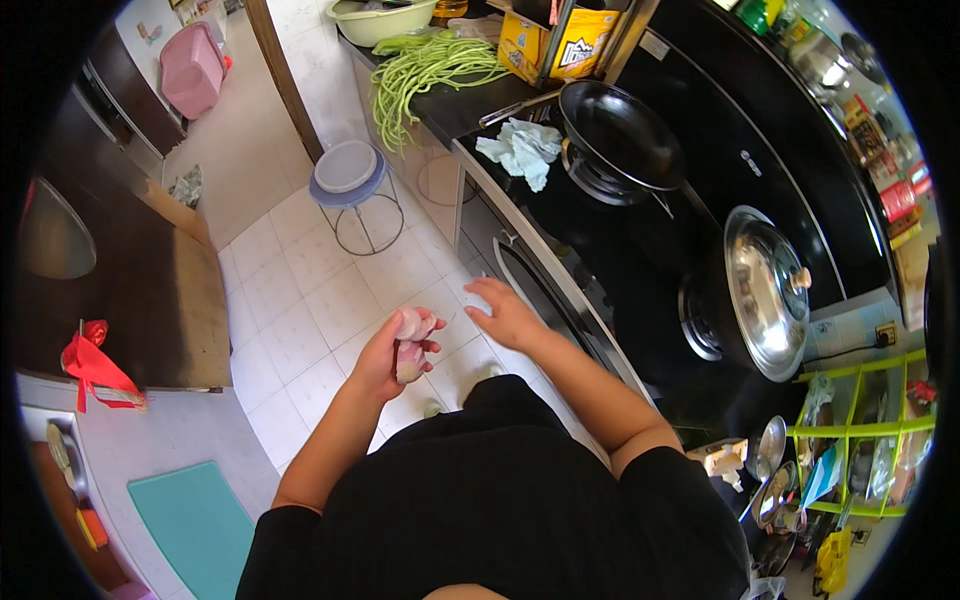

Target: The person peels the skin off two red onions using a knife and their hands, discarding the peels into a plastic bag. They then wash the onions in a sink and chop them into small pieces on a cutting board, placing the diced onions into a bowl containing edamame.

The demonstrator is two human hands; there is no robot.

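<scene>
Pinkish-white rounded bulbs (410, 363), apparently two and garlic-like, sit in the bare left hand (377, 358), one above the other in the view. That hand's fingers are curled around them, in front of the person's black short-sleeved shirt (480, 490) and over the white tiled floor (315, 320). The bare right hand (510, 318) is near but apart from them, its fingers loosely spread and grasping nothing, beside the front edge of the black glass stove (590, 270).

On the stove, a round black frying pan (615, 130) stands at the far burner, with a crumpled pale-blue cloth (525, 150) just beside it. Nearer, a dark pot carries a domed, shiny metal lid (765, 285) with a light-coloured knob. Beyond the stove, long green beans (435, 75) lie heaped on the dark worktop (455, 118), some hanging over its edge, between a pale-green plastic basin (385, 22) and a yellow printed box (560, 45). A round blue-topped stool with thin wire legs (347, 180) stands on the floor. To the left, a flat teal rectangular mat (195, 530) rests on a pale worktop (190, 430).
</scene>
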